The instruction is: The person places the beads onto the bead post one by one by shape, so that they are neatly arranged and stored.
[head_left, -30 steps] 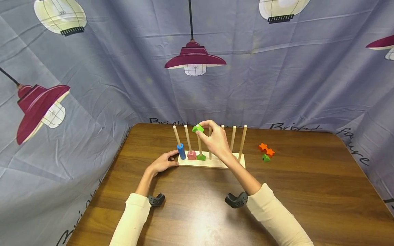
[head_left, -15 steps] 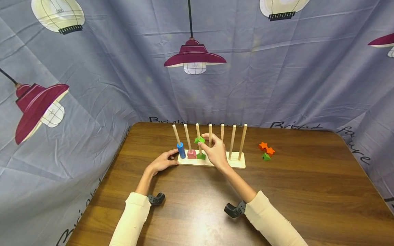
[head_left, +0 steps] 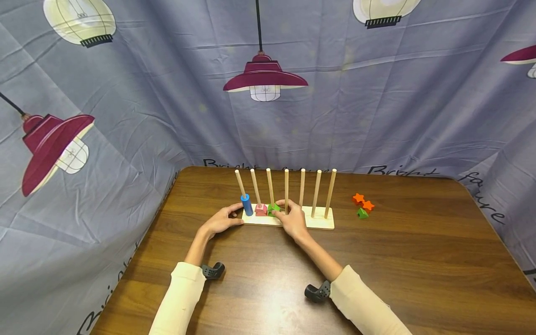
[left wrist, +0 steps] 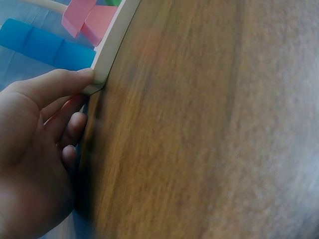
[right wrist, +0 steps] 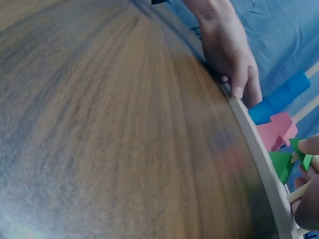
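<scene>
Blue cylinders (head_left: 247, 205), pink blocks (head_left: 261, 211) threaded on pegboard (head_left: 320, 223) near worktop's (head_left: 418, 251) far edge. Right hand (head_left: 295, 222) grip clamped on upper green block (right wrist: 302, 155), low on peg; left hand (head_left: 219, 222) grip on pegboard end. Apparently remaining: loose green block (head_left: 362, 213), orange stars (head_left: 358, 198), toward far right corner.

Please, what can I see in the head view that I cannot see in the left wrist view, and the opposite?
Only the head view: the right hand at the green pieces, two orange stars, a separate green block near them, and printed lamps.

Only the left wrist view: the inner side of the left hand, with curled fingertips, and clear lines across the blue stack.

Both: the left hand at the wooden base, the blue stack, pink pieces, table, and some green.
</scene>
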`<act>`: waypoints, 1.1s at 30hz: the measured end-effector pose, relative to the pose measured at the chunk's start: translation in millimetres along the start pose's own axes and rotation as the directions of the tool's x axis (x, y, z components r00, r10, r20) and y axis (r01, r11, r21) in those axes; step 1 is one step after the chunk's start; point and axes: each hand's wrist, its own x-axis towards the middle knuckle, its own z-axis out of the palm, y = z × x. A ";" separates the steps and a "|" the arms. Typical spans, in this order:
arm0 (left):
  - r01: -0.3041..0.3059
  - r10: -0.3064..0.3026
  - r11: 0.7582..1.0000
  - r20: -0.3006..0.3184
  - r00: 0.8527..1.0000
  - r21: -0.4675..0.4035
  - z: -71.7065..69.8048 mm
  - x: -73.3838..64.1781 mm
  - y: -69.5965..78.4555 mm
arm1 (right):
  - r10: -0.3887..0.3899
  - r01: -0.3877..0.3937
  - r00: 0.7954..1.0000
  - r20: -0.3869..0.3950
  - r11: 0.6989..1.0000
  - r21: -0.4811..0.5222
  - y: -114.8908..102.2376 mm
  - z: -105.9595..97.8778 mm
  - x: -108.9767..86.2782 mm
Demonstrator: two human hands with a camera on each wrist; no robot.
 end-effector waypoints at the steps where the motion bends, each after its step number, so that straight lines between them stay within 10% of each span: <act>1: 0.003 -0.003 1.000 0.000 1.000 -0.006 0.1 0.2 0.1 | 0.001 -0.001 1.000 -0.002 1.000 -0.010 1.3 0.0 0.0; 17: 0.002 -0.002 1.000 0.013 1.000 -0.019 1.7 1.0 4.1 | -0.113 0.138 0.978 0.174 0.981 -0.136 4.3 -58.3 -28.0; 23: -0.011 0.011 1.000 0.015 1.000 -0.008 1.4 0.4 2.4 | -0.221 0.222 0.975 0.028 0.949 -0.226 13.7 -119.5 -36.1; 28: -0.014 0.015 1.000 0.017 1.000 -0.015 0.5 -0.1 1.5 | -0.220 0.152 0.965 -0.145 0.915 -0.373 28.3 -175.0 -36.1; 33: -0.004 0.004 1.000 0.019 1.000 -0.018 0.1 -1.6 2.9 | -0.209 0.111 0.966 -0.154 0.867 -0.485 47.1 -212.8 -33.6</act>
